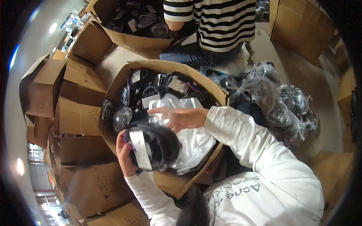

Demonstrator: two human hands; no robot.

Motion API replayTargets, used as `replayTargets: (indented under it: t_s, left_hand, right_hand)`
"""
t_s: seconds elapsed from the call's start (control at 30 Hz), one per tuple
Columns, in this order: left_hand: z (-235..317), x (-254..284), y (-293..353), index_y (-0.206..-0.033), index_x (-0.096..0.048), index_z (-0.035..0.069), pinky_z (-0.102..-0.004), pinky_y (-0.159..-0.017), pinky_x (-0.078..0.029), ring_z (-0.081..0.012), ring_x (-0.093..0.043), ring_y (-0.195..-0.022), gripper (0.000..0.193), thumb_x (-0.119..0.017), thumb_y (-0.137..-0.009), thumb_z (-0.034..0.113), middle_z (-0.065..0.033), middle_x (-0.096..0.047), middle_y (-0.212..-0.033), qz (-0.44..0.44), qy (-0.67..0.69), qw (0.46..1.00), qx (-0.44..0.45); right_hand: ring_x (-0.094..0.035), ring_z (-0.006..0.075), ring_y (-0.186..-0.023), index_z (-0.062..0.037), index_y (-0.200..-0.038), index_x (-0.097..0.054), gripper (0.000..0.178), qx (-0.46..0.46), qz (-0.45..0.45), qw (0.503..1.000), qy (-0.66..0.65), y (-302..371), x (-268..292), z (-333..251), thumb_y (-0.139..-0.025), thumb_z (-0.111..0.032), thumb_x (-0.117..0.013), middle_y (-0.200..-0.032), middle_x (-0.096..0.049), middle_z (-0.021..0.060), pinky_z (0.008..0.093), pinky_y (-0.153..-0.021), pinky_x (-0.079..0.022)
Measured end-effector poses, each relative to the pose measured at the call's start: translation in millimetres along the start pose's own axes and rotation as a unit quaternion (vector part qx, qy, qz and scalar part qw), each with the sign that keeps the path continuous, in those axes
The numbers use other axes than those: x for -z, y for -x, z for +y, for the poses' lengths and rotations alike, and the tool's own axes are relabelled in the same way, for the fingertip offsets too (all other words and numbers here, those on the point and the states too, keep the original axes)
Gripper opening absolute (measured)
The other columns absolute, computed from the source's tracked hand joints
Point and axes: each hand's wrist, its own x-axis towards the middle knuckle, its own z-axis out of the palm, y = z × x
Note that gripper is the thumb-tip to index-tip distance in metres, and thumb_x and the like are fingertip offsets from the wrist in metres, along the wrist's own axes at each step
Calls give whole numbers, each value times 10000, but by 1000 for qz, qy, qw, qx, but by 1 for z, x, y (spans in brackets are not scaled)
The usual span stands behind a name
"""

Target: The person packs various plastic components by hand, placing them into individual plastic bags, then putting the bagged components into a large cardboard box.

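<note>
My left hand [126,153] is closed around the left side of a round, glossy black part [163,146]. It has a white label strip down its face and some coloured wires at its edge; its exact kind I cannot make out. Beyond it, my right hand [183,118] reaches across with its fingers stretched out, slightly blurred and holding nothing I can see. Below that hand lies a stack of clear plastic bags [196,145], on top of the open cardboard box [166,64] in front of me. Similar black parts [152,92] with white labels fill the box.
Bagged black parts [277,100] lie heaped on the floor to the right. Empty-looking cardboard boxes [81,116] crowd the left side. A person in a striped shirt [226,24] is ahead, beside another box [139,40] of black parts.
</note>
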Motion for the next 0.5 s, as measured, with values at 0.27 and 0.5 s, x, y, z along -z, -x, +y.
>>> replayTargets:
  t_s: [0.27,0.5]
  left_hand:
    - [-99,13,-121,-1312,-584,4,-329,-1037,-436,-177,-575,-1193,402,-535,-1063,316,-68,-600,-1296,43,-2,997,-62]
    - [-219,98,-155,-1171,-633,-28,-349,-844,-518,-220,-659,-1015,447,-713,-968,362,-108,-691,-1128,-67,-262,954,-129]
  right_hand:
    - [-665,178,-1092,-74,-1449,-451,686,37,261,963,-46,-3,41,-27,-860,-221,-771,-1250,-637,84,345,-889,-577]
    - [-606,205,-1133,-37,-1394,-522,724,81,428,885,161,-36,58,-6,-775,-212,-854,-1237,-647,110,351,-1008,-469]
